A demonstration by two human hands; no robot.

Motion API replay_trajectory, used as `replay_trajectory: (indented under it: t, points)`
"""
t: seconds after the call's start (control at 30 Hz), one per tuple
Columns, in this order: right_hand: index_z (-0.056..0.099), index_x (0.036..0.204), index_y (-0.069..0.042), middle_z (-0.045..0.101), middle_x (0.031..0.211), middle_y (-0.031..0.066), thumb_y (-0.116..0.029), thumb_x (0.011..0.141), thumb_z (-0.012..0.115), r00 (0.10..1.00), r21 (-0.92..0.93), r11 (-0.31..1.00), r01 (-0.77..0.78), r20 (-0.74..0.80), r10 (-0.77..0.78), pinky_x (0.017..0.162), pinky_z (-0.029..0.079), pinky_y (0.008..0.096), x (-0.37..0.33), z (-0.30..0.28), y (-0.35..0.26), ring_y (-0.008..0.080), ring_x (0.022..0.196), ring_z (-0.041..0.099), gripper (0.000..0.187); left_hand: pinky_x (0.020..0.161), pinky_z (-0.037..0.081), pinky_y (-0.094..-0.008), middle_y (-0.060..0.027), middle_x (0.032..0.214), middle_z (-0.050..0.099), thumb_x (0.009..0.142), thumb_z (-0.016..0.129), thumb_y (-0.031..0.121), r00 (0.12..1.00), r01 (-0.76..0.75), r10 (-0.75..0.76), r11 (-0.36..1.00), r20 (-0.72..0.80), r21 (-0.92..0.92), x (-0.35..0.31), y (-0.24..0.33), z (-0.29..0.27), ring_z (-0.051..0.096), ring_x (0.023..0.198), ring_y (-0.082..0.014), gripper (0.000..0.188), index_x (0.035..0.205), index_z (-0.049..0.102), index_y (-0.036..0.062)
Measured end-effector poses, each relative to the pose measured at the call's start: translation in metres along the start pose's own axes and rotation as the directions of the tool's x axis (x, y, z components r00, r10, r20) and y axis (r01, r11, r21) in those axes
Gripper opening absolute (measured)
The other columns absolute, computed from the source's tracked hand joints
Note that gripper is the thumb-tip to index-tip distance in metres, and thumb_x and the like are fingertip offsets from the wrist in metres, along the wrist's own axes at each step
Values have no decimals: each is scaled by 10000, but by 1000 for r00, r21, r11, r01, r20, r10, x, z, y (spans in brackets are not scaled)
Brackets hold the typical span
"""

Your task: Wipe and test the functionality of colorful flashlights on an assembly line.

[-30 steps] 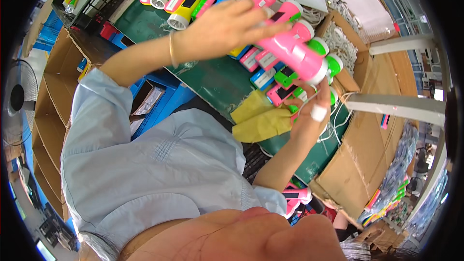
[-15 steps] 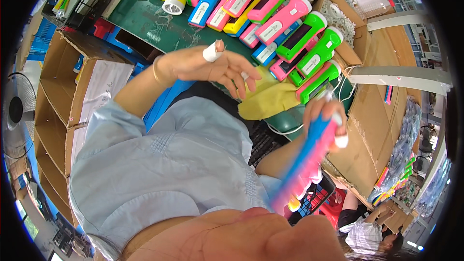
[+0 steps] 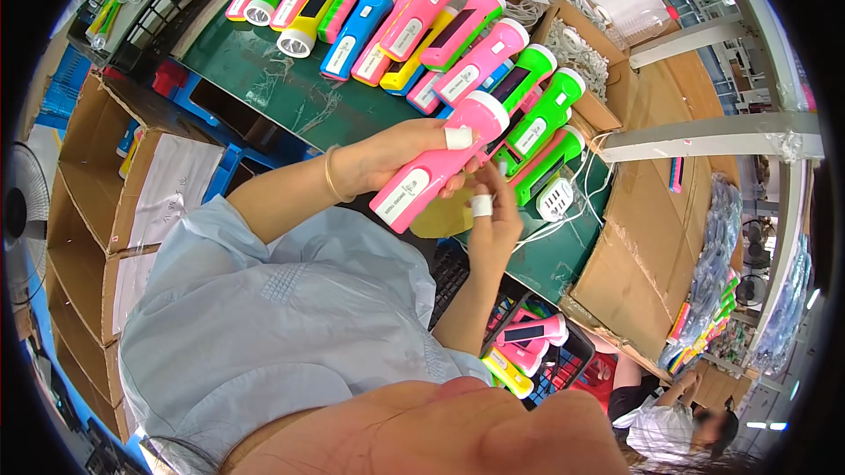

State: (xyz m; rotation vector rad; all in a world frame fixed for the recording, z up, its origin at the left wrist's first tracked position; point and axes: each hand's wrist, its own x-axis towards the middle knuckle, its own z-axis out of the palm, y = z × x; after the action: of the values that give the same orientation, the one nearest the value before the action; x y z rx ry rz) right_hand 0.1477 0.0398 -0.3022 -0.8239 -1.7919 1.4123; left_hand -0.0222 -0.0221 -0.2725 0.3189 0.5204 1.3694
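A pink flashlight [image 3: 448,161] with a white lens rim and a white label lies slanted across my left hand [image 3: 409,145]. That hand is closed round its barrel, the white-taped thumb resting on top near the head. Just right of the flashlight's head is my right hand [image 3: 495,221], also with white tape on a digit. Its fingers are bent and apart, some tips hidden behind the flashlight; whether they touch it I cannot tell. Below the flashlight, a yellow cloth [image 3: 444,220] lies at the near edge of the green tabletop [image 3: 255,79], partly covered by the hands.
Rows of colourful flashlights, including a blue one [image 3: 359,32] and a green one [image 3: 540,121], cover the tabletop's far side. A white power strip [image 3: 554,200] with cords sits right. Cardboard [image 3: 638,250] borders it. A black basket [image 3: 576,356] holds more flashlights; a person [image 3: 660,431] sits behind.
The flashlight, blurred in my right hand at the lower right before, is now in my left hand over the table edge. My right hand has moved up and left beside it.
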Motion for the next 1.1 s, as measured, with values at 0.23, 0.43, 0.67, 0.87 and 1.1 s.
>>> replay_trajectory:
  t: [0.23, 0.43, 0.67, 0.87, 1.1]
  points:
    - [531, 1132, 36, 589, 1001, 108, -14, 855, 521, 995, 80, 992, -101, 5, 101, 773, 457, 253, -22, 2, 13, 153, 877, 585, 282, 519, 482, -286, -117, 814, 582, 880, 500, 330, 996, 79, -81, 996, -47, -38, 11, 7, 6, 560, 594, -181, 390, 1103, 494, 10]
    - [563, 1115, 4, 549, 776, 14, -120, 890, 508, 978, 241, 950, -199, -8, 206, 477, 317, 146, -19, -5, 8, 33, 583, 450, 263, 652, 521, -332, -122, 860, 597, 831, 525, 154, 976, -101, 148, 957, -159, 271, 18, 13, 0, 614, 732, -206, 276, 1058, 485, 2]
    - [462, 1183, 15, 532, 662, 37, -144, 910, 463, 982, 274, 950, -151, -70, 176, 455, 312, 158, -1, -19, -12, 56, 533, 471, 315, 858, 409, -430, -298, 1082, 435, 663, 675, 132, 436, 468, 900, -240, 14, 850, 26, 68, 56, 463, 1004, -420, 799, 1271, 217, -110]
    - [631, 881, 46, 603, 796, 71, -14, 775, 633, 980, 191, 974, -119, -138, 146, 540, 376, 186, 7, -12, -14, 78, 635, 503, 122, 678, 502, -353, -227, 906, 584, 709, 715, 377, 501, -110, 854, -97, 139, 989, 48, 90, -9, 602, 869, -317, 819, 1176, 296, -149]
    - [630, 870, -5, 584, 770, 62, 4, 736, 665, 963, -244, 937, 251, -32, -266, 598, 444, 237, 24, 19, -46, 133, 683, 562, 139, 878, 437, -316, -125, 1077, 575, 896, 497, 295, 970, -241, 231, 957, 83, 160, 24, 44, -17, 557, 1003, -190, 455, 1233, 419, 0]
